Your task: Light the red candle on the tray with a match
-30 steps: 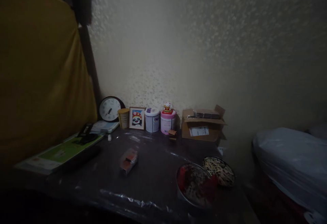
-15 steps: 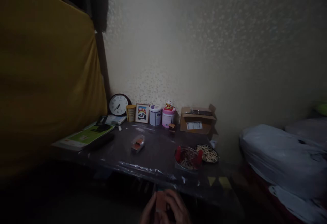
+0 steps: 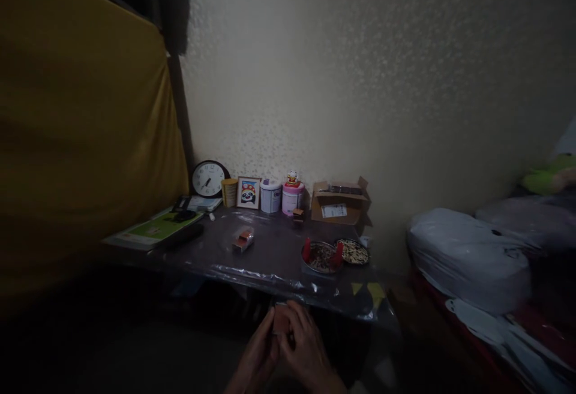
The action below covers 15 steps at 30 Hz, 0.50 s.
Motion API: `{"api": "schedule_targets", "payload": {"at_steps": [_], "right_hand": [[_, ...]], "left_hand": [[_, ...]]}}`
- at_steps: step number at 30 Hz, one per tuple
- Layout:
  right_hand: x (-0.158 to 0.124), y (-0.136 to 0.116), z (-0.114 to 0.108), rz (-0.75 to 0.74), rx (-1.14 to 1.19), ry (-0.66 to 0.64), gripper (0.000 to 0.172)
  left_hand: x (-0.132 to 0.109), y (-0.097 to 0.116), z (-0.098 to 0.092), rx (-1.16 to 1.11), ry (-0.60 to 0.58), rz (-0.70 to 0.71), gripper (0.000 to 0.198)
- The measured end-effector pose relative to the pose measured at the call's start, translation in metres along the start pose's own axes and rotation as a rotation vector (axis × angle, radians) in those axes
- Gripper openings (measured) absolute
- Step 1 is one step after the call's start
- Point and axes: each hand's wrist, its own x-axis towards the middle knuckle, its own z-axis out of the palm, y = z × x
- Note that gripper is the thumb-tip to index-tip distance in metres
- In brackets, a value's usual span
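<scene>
Both hands meet in front of the table's near edge. Between them is a small flat reddish-brown block (image 3: 281, 321) with a pale top edge; dim light hides its exact kind. My left hand (image 3: 258, 349) grips its left side, fingers closed. My right hand (image 3: 306, 343) wraps round the right side, with the thumb across the lower front. On the table (image 3: 270, 250) beyond lies a see-through plastic packet (image 3: 243, 240) with similar reddish-brown pieces in it. Another small brown piece (image 3: 298, 215) stands before a pink-lidded tub (image 3: 293, 199).
Along the wall stand a clock (image 3: 209, 179), a yellow cup (image 3: 229, 193), a panda picture (image 3: 248, 193), a white tub (image 3: 270, 197) and an open cardboard box (image 3: 337, 203). A bowl with red handles (image 3: 322, 258) and a plate (image 3: 353, 252) sit right. Green-covered books (image 3: 166, 229) lie left.
My hands, still around the block, show higher and more of the wrists is in view. The view has tilted slightly down and turned right, so the table items appear higher and shifted left.
</scene>
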Motion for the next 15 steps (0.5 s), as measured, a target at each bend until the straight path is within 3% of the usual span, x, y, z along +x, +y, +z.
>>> {"api": "schedule_targets", "payload": {"at_steps": [4,7,15], "right_hand": [[0.007,0.003,-0.006,0.074,0.304,-0.043,0.03],[0.014,0.014,-0.012,0.242,0.523,-0.044,0.023],[0.015,0.025,-0.018,0.444,0.72,-0.102,0.03]], "left_hand": [[-0.001,0.001,-0.002,0.063,-0.045,0.013,0.018],[-0.001,-0.001,-0.004,0.109,-0.032,-0.036,0.023],[-0.006,-0.005,-0.002,0.205,-0.14,-0.161,0.029]]}}
